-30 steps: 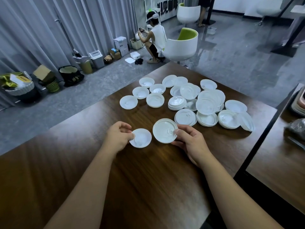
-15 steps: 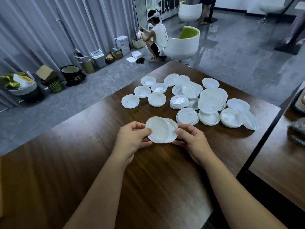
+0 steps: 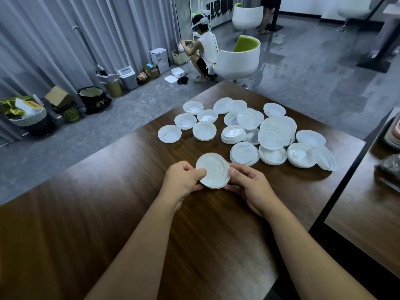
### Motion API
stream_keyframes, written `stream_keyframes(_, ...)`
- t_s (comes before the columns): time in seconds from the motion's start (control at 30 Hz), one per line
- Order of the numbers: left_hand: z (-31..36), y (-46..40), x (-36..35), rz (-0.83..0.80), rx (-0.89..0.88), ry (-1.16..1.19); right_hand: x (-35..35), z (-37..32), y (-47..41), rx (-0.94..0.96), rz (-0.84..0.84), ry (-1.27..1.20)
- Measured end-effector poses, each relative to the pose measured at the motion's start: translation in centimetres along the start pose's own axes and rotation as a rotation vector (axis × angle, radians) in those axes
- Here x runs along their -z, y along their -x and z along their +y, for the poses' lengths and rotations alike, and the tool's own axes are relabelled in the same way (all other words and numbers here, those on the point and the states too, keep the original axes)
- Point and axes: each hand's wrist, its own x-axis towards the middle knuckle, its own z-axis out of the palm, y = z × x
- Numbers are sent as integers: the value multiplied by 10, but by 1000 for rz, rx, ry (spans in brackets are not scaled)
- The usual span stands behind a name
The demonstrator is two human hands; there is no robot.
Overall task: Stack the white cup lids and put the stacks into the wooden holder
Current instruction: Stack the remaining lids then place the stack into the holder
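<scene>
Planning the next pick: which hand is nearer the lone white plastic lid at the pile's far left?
Left. The left hand sits below the lone lid; the right hand is farther right.

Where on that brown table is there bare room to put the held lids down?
Bare wood lies left of the left hand and nearer than both hands, toward the table's near edge. A narrow strip separates the held lids from the loose lids. The far right, around those, is crowded.

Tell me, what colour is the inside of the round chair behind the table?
Green; the chair has a white shell, seen in the head view.
</scene>
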Motion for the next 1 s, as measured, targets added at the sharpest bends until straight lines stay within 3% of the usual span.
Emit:
stream_keyframes(0.17, -3, -1, -2, 4, -58, -118, -2, 0, 0, 44, 7, 67)
stream_keyframes(0.37, -6, 0, 3, -102, -21, 98, -2, 3, -1, 46, 40, 64)
stream_keyframes(0.63, -8, -2, 2, -112, -103, 88, 2, 3, -4, 24, -7, 10)
stream_keyframes(0.8, 4, -20, 14, -250, -62, 11, 1, 5, -7, 25, 43, -6)
stream_keyframes(0.87, 12, -39, 27, -177, -70, -21, -1, 7, -8, 32, 50, 2)
stream_keyframes(1.0, 24, -83, 59, 194, -222, -339, -1, 5, -5, 41, 36, 14)
